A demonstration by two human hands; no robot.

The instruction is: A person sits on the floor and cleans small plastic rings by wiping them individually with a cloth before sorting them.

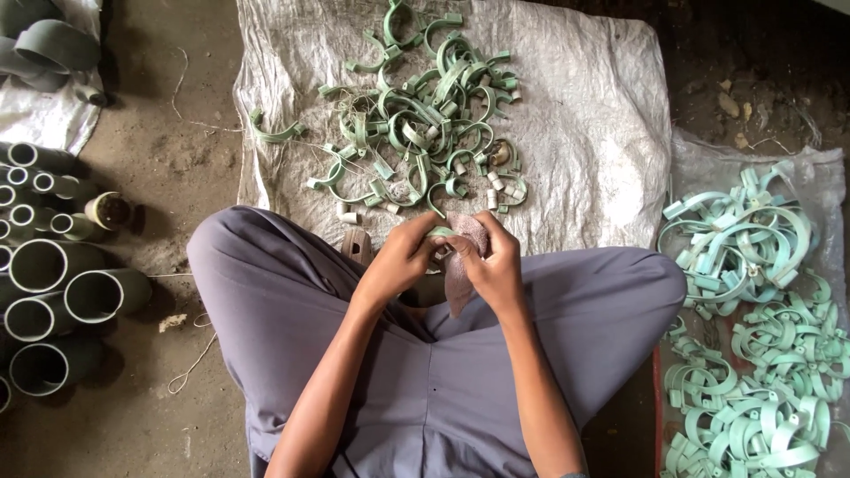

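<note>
A pale green pipe clamp (441,232) is sitting pinched between both hands, just above the lap; only a sliver of it is showing, peeking out at the fingertips, so which way its curve is running cannot be told. The left hand (403,258) is closing its fingers round the clamp from that side, thumb over the top; the right hand (492,262) is pressing in from the other side with a scrap of brownish abrasive cloth (460,265) folded under its fingers, the cloth's loose end hanging down toward the body between the wrists. Both hands are touching the piece and each other, neither one nearer than the other; the clamp is lying straight between the two grips, the cloth wrapped against its right-hand end.

Just beyond the fingertips, away from the body, a heap of darker green clamps (425,124) is lying tangled on a grey woven sack (602,115), with small white sleeves (348,217) scattered at its near edge; that heap is within reach of either hand, slightly closer to the left. Well off to the right-hand side, paler mint clamps (753,336) are piling on clear plastic sheeting; far out on the left-hand side, grey-green pipe fittings (62,292) are standing stacked, open ends up.
</note>
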